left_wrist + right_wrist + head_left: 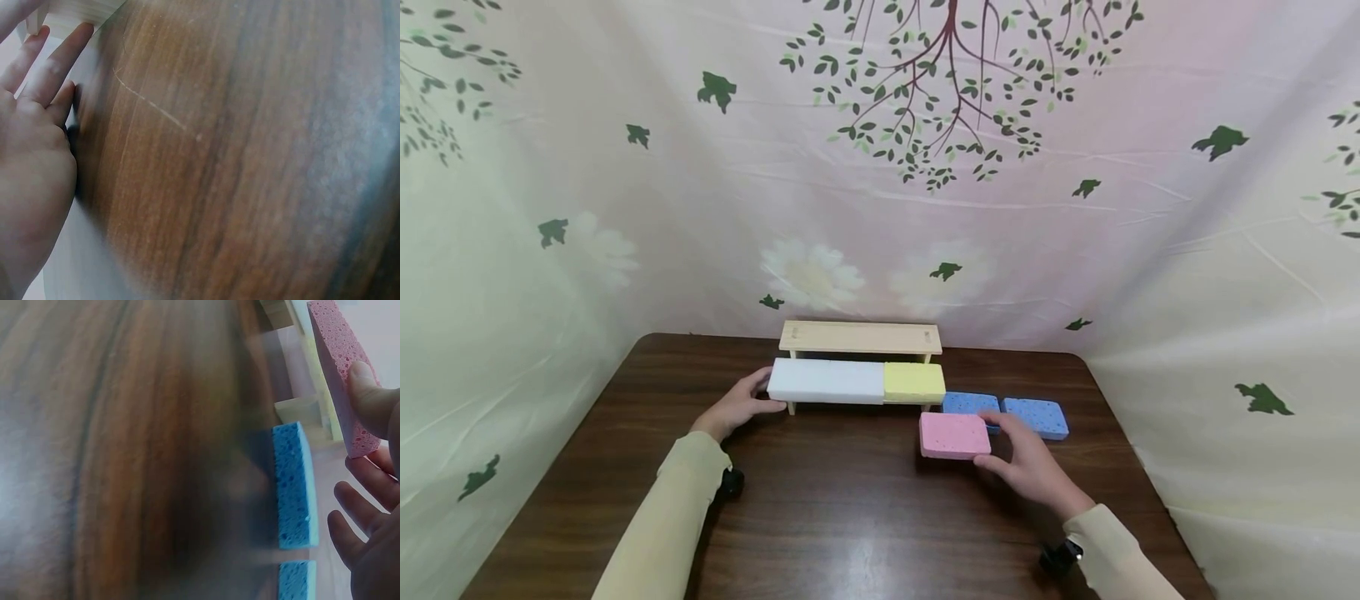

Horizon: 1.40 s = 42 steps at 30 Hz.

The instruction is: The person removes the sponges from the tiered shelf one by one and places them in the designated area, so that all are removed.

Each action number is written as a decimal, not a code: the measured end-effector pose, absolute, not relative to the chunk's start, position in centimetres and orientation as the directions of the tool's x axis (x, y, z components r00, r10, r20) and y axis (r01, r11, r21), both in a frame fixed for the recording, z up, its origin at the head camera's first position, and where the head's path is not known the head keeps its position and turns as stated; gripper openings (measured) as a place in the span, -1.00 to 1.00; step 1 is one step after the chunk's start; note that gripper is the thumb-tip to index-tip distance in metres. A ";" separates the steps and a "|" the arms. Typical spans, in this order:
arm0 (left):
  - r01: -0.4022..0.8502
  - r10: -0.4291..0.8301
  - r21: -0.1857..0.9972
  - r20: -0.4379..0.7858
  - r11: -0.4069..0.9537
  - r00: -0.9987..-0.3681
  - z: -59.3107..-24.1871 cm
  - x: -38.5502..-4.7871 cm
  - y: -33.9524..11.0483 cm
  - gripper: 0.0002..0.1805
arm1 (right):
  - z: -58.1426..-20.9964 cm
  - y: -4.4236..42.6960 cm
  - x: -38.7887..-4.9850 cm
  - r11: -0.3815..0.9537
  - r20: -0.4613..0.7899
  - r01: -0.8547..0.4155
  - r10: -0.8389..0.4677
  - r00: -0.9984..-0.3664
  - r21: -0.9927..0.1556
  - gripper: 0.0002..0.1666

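Right hand (1026, 462) pinches pink sponge (953, 436) by right end, above table (842, 508), toward far right corner; grip likely keeps broad faces free, I judge. Two blue sponges (1034, 418) lie just beyond. Left hand (741, 404), fingers spread, touches left end of wooden stand (860, 337) near far edge, probably steadying it. Stand supports white block (827, 381) and yellow block (914, 382), end to end. I find no brand, label, writing.
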State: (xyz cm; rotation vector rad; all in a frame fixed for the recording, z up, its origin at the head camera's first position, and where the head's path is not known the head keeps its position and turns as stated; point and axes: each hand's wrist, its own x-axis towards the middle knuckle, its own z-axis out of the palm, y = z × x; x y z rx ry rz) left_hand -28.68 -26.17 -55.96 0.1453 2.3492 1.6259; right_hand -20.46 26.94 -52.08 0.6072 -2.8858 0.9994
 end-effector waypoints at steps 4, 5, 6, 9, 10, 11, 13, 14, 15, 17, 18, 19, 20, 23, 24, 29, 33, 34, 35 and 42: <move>-0.082 0.246 0.937 -0.172 0.340 -0.954 -55.8 -28.5 -26.1 -0.01 | -52.7 27.5 -20.1 0.728 0.143 -0.362 -0.347 -0.927 -0.582 -0.12; -0.082 0.247 0.939 -0.172 0.335 -0.954 -55.7 -28.5 -26.1 -0.01 | -52.9 27.6 -20.1 0.731 0.142 -0.360 -0.345 -0.928 -0.580 -0.12; -0.083 0.249 0.939 -0.172 0.334 -0.953 -55.8 -28.5 -26.2 -0.01 | -53.0 27.8 -20.0 0.734 0.141 -0.358 -0.342 -0.929 -0.578 -0.13; -0.083 0.251 0.940 -0.173 0.332 -0.952 -55.7 -28.5 -26.2 -0.01 | -53.3 28.2 -19.8 0.736 0.135 -0.351 -0.338 -0.931 -0.578 -0.14; -0.083 0.251 0.939 -0.173 0.333 -0.952 -55.7 -28.5 -26.1 -0.01 | -53.4 28.3 -19.8 0.736 0.132 -0.349 -0.339 -0.932 -0.580 -0.14; -0.083 0.251 0.939 -0.173 0.335 -0.952 -55.7 -28.5 -26.2 -0.01 | -53.5 28.5 -19.7 0.733 0.128 -0.347 -0.339 -0.932 -0.585 -0.14; -0.082 0.250 0.937 -0.174 0.338 -0.952 -55.8 -28.5 -26.2 0.00 | -53.7 28.7 -19.6 0.734 0.123 -0.343 -0.339 -0.933 -0.586 -0.14; -0.081 0.251 0.936 -0.174 0.342 -0.952 -55.8 -28.6 -26.2 0.00 | -53.9 28.8 -19.6 0.736 0.120 -0.341 -0.337 -0.934 -0.585 -0.14; -0.079 0.252 0.935 -0.174 0.346 -0.952 -55.9 -28.6 -26.2 0.00 | -54.0 28.9 -19.6 0.738 0.118 -0.338 -0.335 -0.935 -0.584 -0.15; -0.078 0.251 0.933 -0.174 0.352 -0.952 -56.0 -28.7 -26.2 0.00 | -54.3 29.2 -19.5 0.747 0.115 -0.332 -0.328 -0.938 -0.576 -0.16; -0.075 0.252 0.932 -0.173 0.355 -0.952 -56.1 -28.8 -26.2 0.01 | -54.4 29.3 -19.5 0.750 0.112 -0.327 -0.324 -0.939 -0.575 -0.16; -0.073 0.253 0.931 -0.172 0.357 -0.952 -56.1 -28.8 -26.2 0.01 | -54.5 29.4 -19.5 0.754 0.109 -0.321 -0.318 -0.942 -0.572 -0.17; -0.072 0.253 0.931 -0.171 0.358 -0.952 -56.1 -28.8 -26.2 0.01 | -54.6 29.5 -19.5 0.756 0.106 -0.318 -0.316 -0.943 -0.572 -0.18; -0.071 0.251 0.932 -0.168 0.355 -0.953 -56.1 -28.7 -26.2 0.01 | -55.0 29.7 -19.6 0.762 0.098 -0.308 -0.309 -0.946 -0.569 -0.19; -0.071 0.251 0.932 -0.168 0.355 -0.953 -56.0 -28.7 -26.2 0.01 | -55.0 29.8 -19.6 0.763 0.096 -0.305 -0.308 -0.947 -0.569 -0.19; -0.073 0.250 0.932 -0.170 0.354 -0.953 -56.0 -28.6 -26.2 0.01 | -55.3 30.1 -19.7 0.774 0.090 -0.300 -0.302 -0.949 -0.557 -0.19; -0.082 0.248 0.934 -0.176 0.347 -0.953 -55.9 -28.7 -26.1 0.02 | -55.4 30.3 -19.8 0.785 0.099 -0.306 -0.302 -0.948 -0.539 -0.17; -0.086 0.248 0.935 -0.178 0.344 -0.952 -55.8 -28.6 -26.1 0.02 | -55.4 30.4 -19.8 0.786 0.103 -0.310 -0.304 -0.947 -0.534 -0.17; -0.088 0.247 0.935 -0.180 0.343 -0.952 -55.8 -28.6 -26.1 0.03 | -55.4 30.5 -19.8 0.787 0.107 -0.315 -0.306 -0.946 -0.531 -0.17; -0.088 0.249 0.933 -0.183 0.349 -0.951 -55.8 -28.6 -26.1 0.02 | -55.9 30.9 -19.7 0.800 0.115 -0.324 -0.309 -0.944 -0.506 -0.18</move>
